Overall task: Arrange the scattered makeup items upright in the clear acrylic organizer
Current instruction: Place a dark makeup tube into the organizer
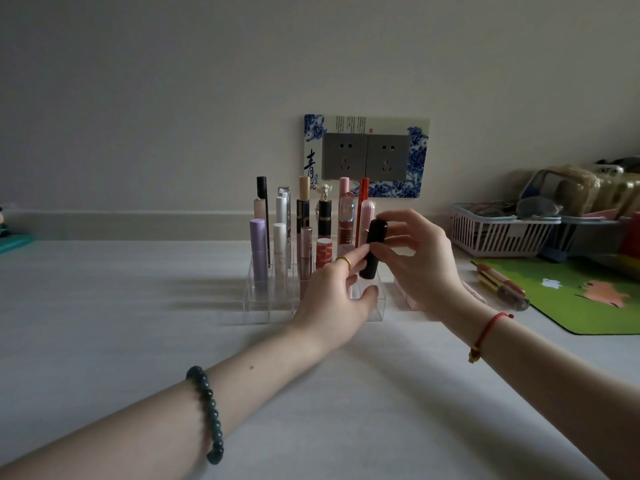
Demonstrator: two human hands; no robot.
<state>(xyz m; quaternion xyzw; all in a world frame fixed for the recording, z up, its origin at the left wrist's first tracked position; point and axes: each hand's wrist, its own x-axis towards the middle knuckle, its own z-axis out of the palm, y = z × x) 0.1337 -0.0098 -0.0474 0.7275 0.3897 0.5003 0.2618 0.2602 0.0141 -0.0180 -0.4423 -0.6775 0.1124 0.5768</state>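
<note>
A clear acrylic organizer [263, 306] stands on the white table near the wall, with several lipsticks and tubes upright in its back rows. A black lipstick tube [373, 249] hovers, slightly tilted, over the organizer's right front cells. My right hand [420, 261] pinches the tube's middle from the right. My left hand [334, 299] touches the tube's lower part with its fingertips, its thumb resting on the organizer's front right corner. Two loose lipsticks [498, 282] lie to the right, at the edge of a green mat.
A green mat [588, 303] covers the table's right side. Behind it stand a pale slatted basket [498, 233] and pouches. A pink item [474, 292] lies partly hidden behind my right wrist. A double wall socket [367, 157] sits behind the organizer.
</note>
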